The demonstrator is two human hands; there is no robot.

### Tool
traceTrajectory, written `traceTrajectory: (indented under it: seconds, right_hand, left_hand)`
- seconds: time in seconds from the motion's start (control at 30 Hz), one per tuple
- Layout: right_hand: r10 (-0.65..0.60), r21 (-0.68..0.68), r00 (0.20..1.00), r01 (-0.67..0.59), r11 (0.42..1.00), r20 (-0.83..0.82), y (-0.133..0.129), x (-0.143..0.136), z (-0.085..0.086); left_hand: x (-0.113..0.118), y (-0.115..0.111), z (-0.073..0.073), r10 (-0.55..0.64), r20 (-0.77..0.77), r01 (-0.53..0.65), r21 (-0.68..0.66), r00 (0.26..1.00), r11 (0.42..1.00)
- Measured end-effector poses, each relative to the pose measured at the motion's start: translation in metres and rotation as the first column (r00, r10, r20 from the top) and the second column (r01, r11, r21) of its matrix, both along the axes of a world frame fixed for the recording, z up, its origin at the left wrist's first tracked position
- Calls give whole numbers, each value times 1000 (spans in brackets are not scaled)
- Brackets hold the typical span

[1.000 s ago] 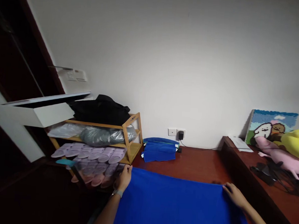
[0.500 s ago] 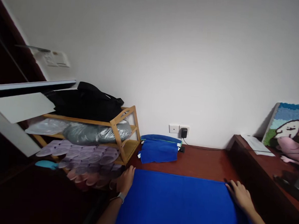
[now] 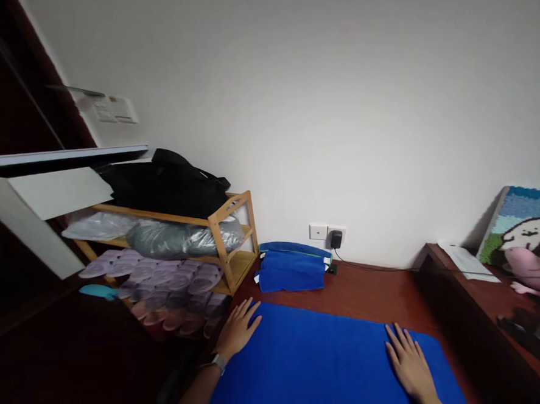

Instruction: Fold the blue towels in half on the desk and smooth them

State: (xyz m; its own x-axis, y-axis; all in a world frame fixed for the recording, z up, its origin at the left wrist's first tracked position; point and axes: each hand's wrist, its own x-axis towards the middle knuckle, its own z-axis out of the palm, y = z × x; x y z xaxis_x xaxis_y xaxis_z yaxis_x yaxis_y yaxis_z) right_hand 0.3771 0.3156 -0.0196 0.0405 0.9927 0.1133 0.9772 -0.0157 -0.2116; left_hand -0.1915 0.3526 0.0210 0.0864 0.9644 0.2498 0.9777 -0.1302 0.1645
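A plain blue cloth (image 3: 319, 363) lies spread over the reddish-brown tabletop, its near end cut off by the bottom of the view. On its far left corner rests my left hand (image 3: 239, 331), open, fingers spread; a watch is on that wrist. My right hand (image 3: 410, 366) is open too, lying flat on the cloth near the far right part, fingers stretched forward. Beyond the cloth, against the wall, sits a small stack of folded blue cloths (image 3: 293, 270) with white tags at the sides.
At left stands a wooden rack (image 3: 233, 242) with a black bag (image 3: 170, 184) on top and plastic-wrapped bundles below. Lilac slippers (image 3: 156, 271) hang beneath. A black plug (image 3: 336, 239) sits in the wall socket. On the right ledge are a pink plush toy (image 3: 529, 269) and paper (image 3: 467, 261).
Both hands have let go of the cloth's far corners and now lie flat on it. My right hand has moved inward, to the left. The far right corner now lies flat.
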Motion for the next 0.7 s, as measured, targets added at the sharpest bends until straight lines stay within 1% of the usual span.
traceTrajectory:
  seconds: [0.07,0.13,0.17,0.2,0.23,0.27,0.3,0.33,0.37,0.43,0.47,0.5,0.53,0.57,0.6,0.63,0.67,0.7]
  right_hand:
    - [-85,-73,996,86,994,24,-1,10,-6]
    - [-158,-101,986,162,982,46,2,18,-7]
    - [-196,-104,979,201,974,55,4,16,-4]
    - [-226,-96,972,231,968,60,7,7,1]
    - [-234,-80,971,238,968,56,9,-8,8]
    - [-207,-58,978,209,976,39,12,-31,16]
    - [-142,-32,990,142,989,10,13,-61,26]
    - [-26,-7,999,26,1000,-33,14,-96,36]
    - [105,9,990,-105,994,-91,15,-134,45]
    - [315,-7,927,-323,946,-206,13,-208,62]
    - [381,-37,891,-401,915,-247,13,-240,67]
    - [416,-73,867,-450,890,-273,13,-265,71]
    - [434,-99,853,-478,873,-290,13,-283,72]
    - [437,-118,848,-487,865,-299,14,-291,72]
    - [426,-130,854,-479,868,-298,15,-290,71]
    - [406,-134,867,-457,880,-290,17,-281,68]
    - [376,-134,885,-423,896,-274,18,-262,64]
    - [335,-135,908,-376,917,-252,19,-237,59]
  left_hand:
    - [-2,-1,-3,10,4,-10,-54,1000,998]
    - [-2,-2,-5,3,1,-3,-62,1000,998]
    - [-1,-2,-5,-1,-1,1,-60,1000,998]
    - [-1,-2,-5,-4,-1,4,-59,1000,998]
    - [0,-2,-5,-5,-1,5,-59,1000,998]
    - [0,-2,-5,-6,1,6,-60,1000,998]
    - [0,-2,-5,-8,3,8,-59,1000,998]
    - [0,-2,-5,-11,4,11,-58,1000,998]
    - [0,-2,-6,-12,3,12,-57,1000,998]
    - [-1,-1,-7,-13,-4,13,-55,1000,998]
    - [-1,0,-8,-11,-10,11,-53,1000,999]
    - [-2,1,-9,-11,-19,10,-53,1000,999]
    - [-3,2,-10,-14,-29,13,-57,999,998]
    - [-3,3,-12,-18,-38,16,-62,999,998]
    - [-4,4,-13,-21,-45,17,-68,999,997]
    - [-5,5,-15,-21,-50,17,-74,999,997]
    - [-5,6,-16,-18,-54,13,-76,998,997]
    - [-6,6,-17,-12,-56,8,-73,998,997]
